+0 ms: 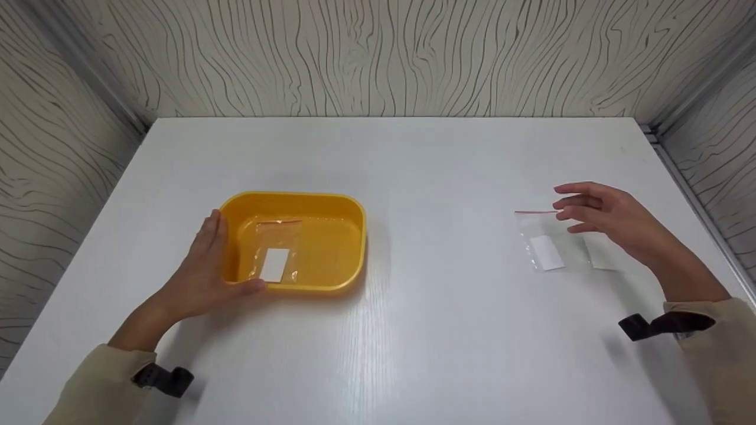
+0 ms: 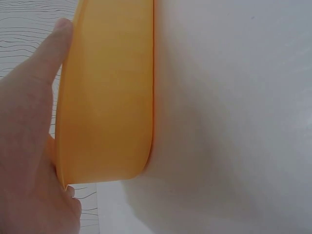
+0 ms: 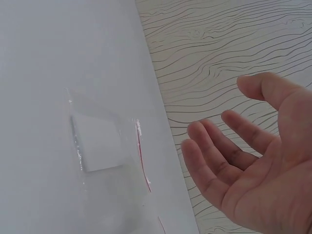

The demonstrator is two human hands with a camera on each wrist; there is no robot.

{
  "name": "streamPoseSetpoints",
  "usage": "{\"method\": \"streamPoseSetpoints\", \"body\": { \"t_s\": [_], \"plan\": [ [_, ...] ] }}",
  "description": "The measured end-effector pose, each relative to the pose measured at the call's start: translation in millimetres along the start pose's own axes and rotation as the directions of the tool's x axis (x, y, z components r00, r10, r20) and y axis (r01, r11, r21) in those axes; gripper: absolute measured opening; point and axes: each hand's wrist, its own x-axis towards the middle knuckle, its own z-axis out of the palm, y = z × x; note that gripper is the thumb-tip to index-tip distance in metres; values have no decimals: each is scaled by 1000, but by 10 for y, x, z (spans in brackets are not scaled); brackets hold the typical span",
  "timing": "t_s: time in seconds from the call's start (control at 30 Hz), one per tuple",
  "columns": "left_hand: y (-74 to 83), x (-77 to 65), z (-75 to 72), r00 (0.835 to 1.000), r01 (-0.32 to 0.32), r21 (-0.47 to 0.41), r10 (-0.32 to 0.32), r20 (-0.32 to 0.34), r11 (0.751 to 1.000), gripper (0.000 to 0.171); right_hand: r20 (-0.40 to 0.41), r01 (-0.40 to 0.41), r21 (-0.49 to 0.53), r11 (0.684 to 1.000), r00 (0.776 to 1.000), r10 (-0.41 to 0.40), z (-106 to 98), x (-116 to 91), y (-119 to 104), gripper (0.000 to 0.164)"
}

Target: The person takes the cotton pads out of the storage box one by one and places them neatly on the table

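Observation:
My left hand (image 1: 198, 274) holds the near left corner of a yellow plastic basin (image 1: 354, 251). Its thumb (image 2: 61, 36) lies along the near rim, and its fingers go round the left side. Inside the basin lies a clear zip bag (image 1: 277, 236) with a white card in it. On the right, my right hand (image 1: 611, 215) hovers with loosely bent fingers and nothing in them. Below it lies a clear zip bag (image 1: 540, 248) with a red seal line and a white card (image 3: 100, 141). A second clear bag (image 1: 599, 257) beside it is partly hidden by the hand.
The white table (image 1: 437, 330) bears the basin and the bags. A wood-grain patterned panel (image 1: 390, 56) rises along its far edge, with side panels at left and right. Each wrist carries a black camera mount (image 1: 162, 379) on a strap.

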Motion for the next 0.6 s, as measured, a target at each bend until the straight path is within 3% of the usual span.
{"method": "streamPoseSetpoints", "body": {
  "t_s": [0.6],
  "plan": [
    [-9, -13, -11, 999, 30, 4, -30, 36, 1000, 134, 8, 17, 102, 995, 1000, -18, 93, 34, 45, 37]
  ]
}}
